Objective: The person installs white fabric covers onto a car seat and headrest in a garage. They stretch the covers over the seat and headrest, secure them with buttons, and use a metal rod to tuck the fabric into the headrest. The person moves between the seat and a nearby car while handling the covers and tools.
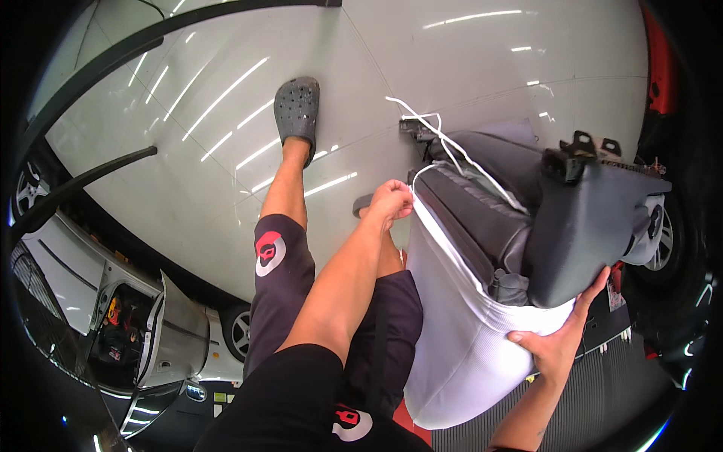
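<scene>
A white fabric seat cover [467, 346] is drawn partway over a dark grey car seat [584, 233], which lies on its side in front of me at the right. My left hand [393, 201] is closed in a pinch on the cover's edge, at the seat's left side. Against the right side of the cover, my right hand [553, 346] grips the fabric, thumb on the white face and fingers reaching up along the seat's edge. A white cord [471, 162] trails loose across the exposed grey upholstery. What lies inside the covered part is hidden.
Black metal brackets [576, 154] stick up from the seat. A silver car [177, 331] with an open door stands at left, near a dark curved bar [83, 188]. A car wheel [663, 241] is at right. My grey clog [297, 109] rests on the shiny tiled floor [226, 83].
</scene>
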Tool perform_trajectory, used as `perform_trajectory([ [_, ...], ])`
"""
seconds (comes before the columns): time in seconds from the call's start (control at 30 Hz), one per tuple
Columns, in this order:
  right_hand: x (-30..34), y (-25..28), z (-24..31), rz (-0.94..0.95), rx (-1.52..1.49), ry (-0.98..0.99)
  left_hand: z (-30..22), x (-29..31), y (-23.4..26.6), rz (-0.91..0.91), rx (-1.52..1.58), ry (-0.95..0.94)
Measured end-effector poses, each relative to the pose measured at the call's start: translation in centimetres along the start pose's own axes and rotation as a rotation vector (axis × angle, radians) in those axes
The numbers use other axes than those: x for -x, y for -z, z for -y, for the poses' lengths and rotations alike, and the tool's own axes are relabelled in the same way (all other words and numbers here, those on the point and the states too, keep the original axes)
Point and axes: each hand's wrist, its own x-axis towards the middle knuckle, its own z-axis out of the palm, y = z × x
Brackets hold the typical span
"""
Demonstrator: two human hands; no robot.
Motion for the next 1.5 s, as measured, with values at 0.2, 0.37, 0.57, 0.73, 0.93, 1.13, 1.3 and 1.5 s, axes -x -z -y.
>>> perform_trajectory([
  [0.2,-0.1,-0.3,0.1,-0.069,0.077,0.031,0.8,0.5,-1.0,-0.042,0.228,0.103],
  [0.37,-0.5,-0.3,0.3,-0.091,0.099,0.050,0.5,0.6,-2.1,-0.098,0.263,0.003],
  [0.57,-0.4,-0.3,0.8,-0.060,0.052,0.002,0.9,1.5,0.0,-0.204,-0.120,0.083],
  [0.73,-0.4,-0.2,1.0,-0.045,0.066,0.020,2.1,0.7,-1.3,-0.307,-0.635,-0.175],
  [0.93,-0.4,-0.2,0.4,-0.061,0.084,0.043,3.5,-0.8,-1.4,-0.391,-0.650,-0.482],
  [1.13,0.0,-0.3,-0.1,-0.058,0.032,0.013,3.0,-0.8,-0.6,-0.310,-0.771,-0.583],
  [1.3,0.2,-0.4,-0.4,-0.049,0.039,0.017,1.0,-2.6,2.4,-0.195,-0.467,-0.375],
  [1.5,0.0,-0.1,-0.9,-0.033,0.034,0.029,-7.2,-1.7,4.2,-0.333,0.063,-0.430],
])
